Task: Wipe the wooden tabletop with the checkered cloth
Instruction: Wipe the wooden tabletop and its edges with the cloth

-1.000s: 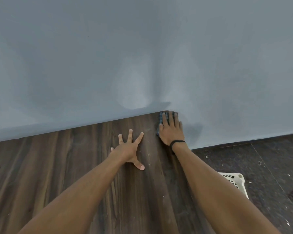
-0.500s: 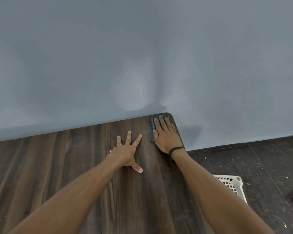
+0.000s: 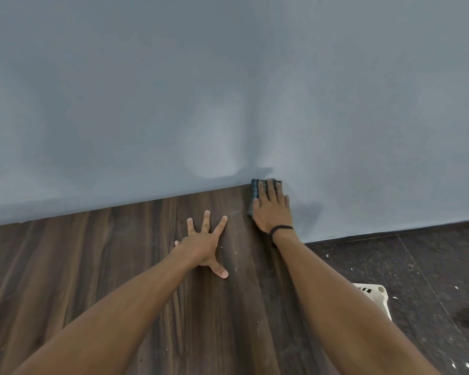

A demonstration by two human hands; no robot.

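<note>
The dark wooden tabletop (image 3: 106,266) fills the lower left and runs up to the wall. At its far right corner lies the blue checkered cloth (image 3: 254,193), folded small. My right hand (image 3: 272,209), with a black band on the wrist, presses flat on the cloth with straight fingers and covers most of it. My left hand (image 3: 205,239) rests flat on the bare wood to the left of the cloth, fingers spread wide, apart from the cloth.
A grey-blue wall (image 3: 228,90) rises straight from the table's far edge. To the right the table ends, and a dark speckled floor (image 3: 431,266) lies below. A white plastic basket (image 3: 377,296) stands on the floor beside my right forearm.
My right hand has pushed the cloth from a little nearer back into the far right corner against the wall. My left hand has stayed planted on the wood.
</note>
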